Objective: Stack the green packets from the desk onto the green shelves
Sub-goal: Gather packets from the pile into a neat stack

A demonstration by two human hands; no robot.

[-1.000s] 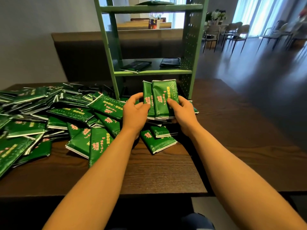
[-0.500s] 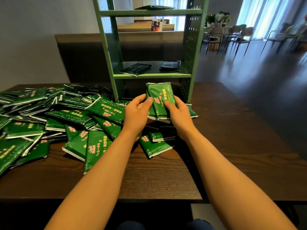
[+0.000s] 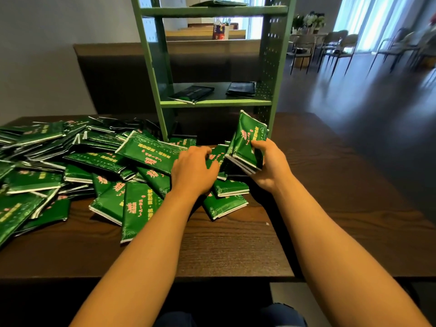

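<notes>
The right hand (image 3: 269,165) has its grip clamped on a small stack (image 3: 247,147) of packets, held nearly on end, its long axis pointing up toward the shelves (image 3: 214,103) just behind and above, where the shelved packets (image 3: 192,93) lie; this hand is the nearer. The left hand (image 3: 192,172) curls its grip round another packet (image 3: 214,158) atop the heap (image 3: 70,161) spread leftward over the counter (image 3: 236,251). Pink and yellow print marks the packets, too small to read.

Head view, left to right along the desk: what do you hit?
Pile of packets → left hand gripping a loose packet → right hand holding a bundle of packets → bare desk.
</notes>
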